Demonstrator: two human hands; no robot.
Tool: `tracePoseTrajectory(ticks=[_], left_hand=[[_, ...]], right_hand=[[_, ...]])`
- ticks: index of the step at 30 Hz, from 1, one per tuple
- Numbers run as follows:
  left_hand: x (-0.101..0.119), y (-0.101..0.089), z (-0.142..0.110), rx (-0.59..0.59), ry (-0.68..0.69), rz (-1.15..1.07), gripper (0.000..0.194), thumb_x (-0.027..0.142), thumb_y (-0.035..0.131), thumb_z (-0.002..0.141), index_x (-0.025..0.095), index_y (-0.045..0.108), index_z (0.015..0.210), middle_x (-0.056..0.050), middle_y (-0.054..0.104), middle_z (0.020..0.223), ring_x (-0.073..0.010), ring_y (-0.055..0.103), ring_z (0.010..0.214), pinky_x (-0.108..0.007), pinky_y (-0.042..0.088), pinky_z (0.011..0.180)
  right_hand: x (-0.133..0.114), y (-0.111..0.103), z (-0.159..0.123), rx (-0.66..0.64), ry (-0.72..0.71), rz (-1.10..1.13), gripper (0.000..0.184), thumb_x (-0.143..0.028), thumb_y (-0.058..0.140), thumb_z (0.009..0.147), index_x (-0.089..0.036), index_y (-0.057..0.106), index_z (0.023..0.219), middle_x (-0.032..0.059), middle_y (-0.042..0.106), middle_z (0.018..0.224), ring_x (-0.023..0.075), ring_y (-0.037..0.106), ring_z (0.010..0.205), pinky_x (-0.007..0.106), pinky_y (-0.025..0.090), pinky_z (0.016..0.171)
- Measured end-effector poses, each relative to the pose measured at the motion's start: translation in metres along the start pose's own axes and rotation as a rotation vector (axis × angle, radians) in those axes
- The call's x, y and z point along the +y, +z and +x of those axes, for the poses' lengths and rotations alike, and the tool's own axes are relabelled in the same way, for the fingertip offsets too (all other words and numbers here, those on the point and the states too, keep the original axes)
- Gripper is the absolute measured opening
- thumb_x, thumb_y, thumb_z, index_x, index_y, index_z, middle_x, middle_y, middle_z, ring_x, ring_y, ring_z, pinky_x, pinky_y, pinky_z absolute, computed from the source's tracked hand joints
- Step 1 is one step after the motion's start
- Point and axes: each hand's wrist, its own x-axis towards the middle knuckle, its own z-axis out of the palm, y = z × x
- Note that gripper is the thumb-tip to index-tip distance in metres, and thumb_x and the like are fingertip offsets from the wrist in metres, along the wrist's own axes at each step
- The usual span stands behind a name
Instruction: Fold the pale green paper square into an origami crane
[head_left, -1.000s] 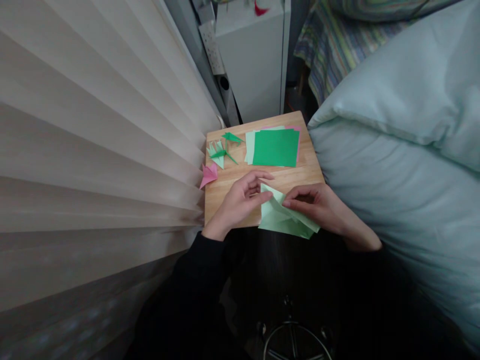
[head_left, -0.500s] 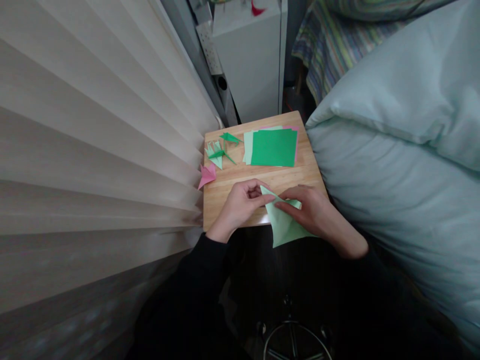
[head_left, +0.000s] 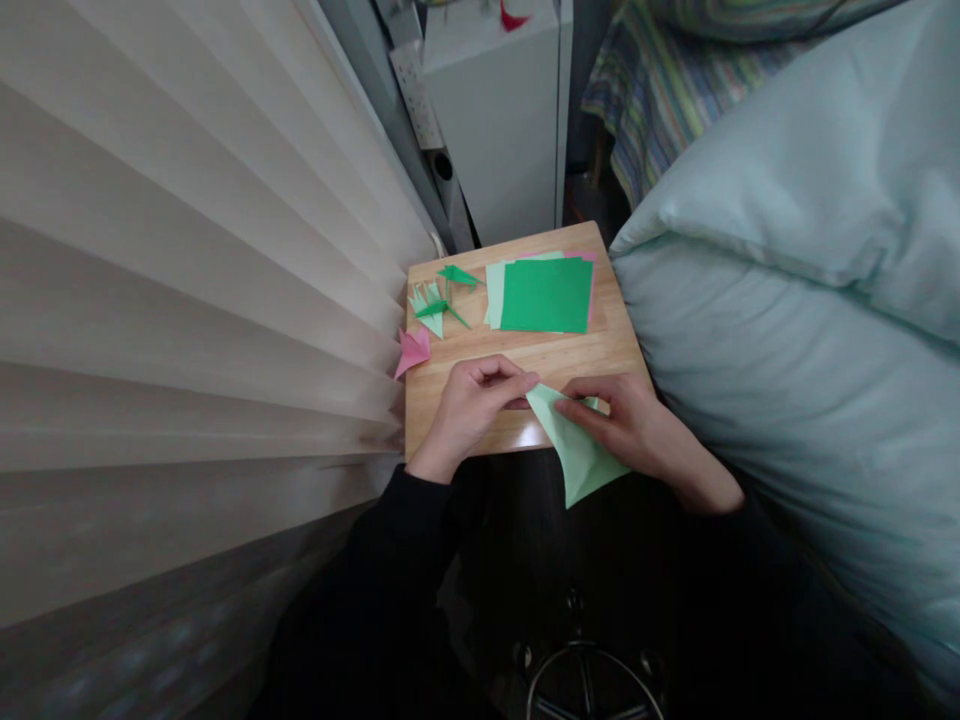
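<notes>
A sheet of light green origami paper [head_left: 579,448], partly folded, is held over the near edge of the small wooden table [head_left: 457,405]. My right hand [head_left: 630,420] pinches its upper right part between thumb and fingers. At the paper's upper left corner, my left hand [head_left: 480,405] is closed, thumb against fingers, with the tip of the corner at its fingertips. The paper's lower point hangs past the table edge. Some fingers of my right hand are hidden behind the sheet.
A stack of origami paper [head_left: 546,295], dark green on top, lies at the table's back. Folded green cranes [head_left: 431,308] and a pink folded piece [head_left: 412,352] sit on the left. A pleated curtain [head_left: 225,300] borders the left side, pale bedding [head_left: 787,270] the right.
My left hand has shifted slightly left, now just at the paper's corner. The sheet has turned a little, its lower point moving right and down. My right hand keeps its hold.
</notes>
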Motion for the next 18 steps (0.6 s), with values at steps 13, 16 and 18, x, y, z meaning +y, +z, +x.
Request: tracePoseTrajectory(ticks=[13, 16, 18], left_hand=[[0.002, -0.002, 0.000, -0.157, 0.004, -0.045, 0.034, 0.038, 0.087, 0.075, 0.018, 0.076, 0.100, -0.004, 0.073, 0.093, -0.0146, 0.068, 0.081, -0.024, 0.057, 0.068], [-0.003, 0.006, -0.001, -0.193, 0.034, -0.003, 0.030, 0.036, 0.086, 0.076, 0.017, 0.076, 0.097, -0.004, 0.073, 0.091, -0.0132, 0.065, 0.077, -0.022, 0.052, 0.063], [-0.005, 0.010, 0.000, -0.165, 0.059, -0.002, 0.026, 0.035, 0.085, 0.077, 0.016, 0.076, 0.091, -0.003, 0.072, 0.082, -0.0114, 0.062, 0.071, -0.021, 0.048, 0.061]], right_hand=[[0.002, 0.004, 0.003, 0.086, -0.003, 0.140, 0.033, -0.036, 0.054, 0.097, -0.018, 0.059, 0.070, -0.0012, 0.053, 0.067, 0.0145, 0.047, 0.067, 0.028, 0.035, 0.063], [0.002, 0.007, 0.003, 0.086, -0.025, 0.158, 0.030, -0.033, 0.054, 0.096, -0.018, 0.063, 0.073, 0.0001, 0.059, 0.069, 0.0158, 0.052, 0.071, 0.028, 0.037, 0.066], [0.002, 0.008, 0.004, 0.083, -0.025, 0.164, 0.029, -0.032, 0.053, 0.097, -0.018, 0.064, 0.074, 0.0005, 0.060, 0.070, 0.0167, 0.055, 0.072, 0.029, 0.038, 0.067]])
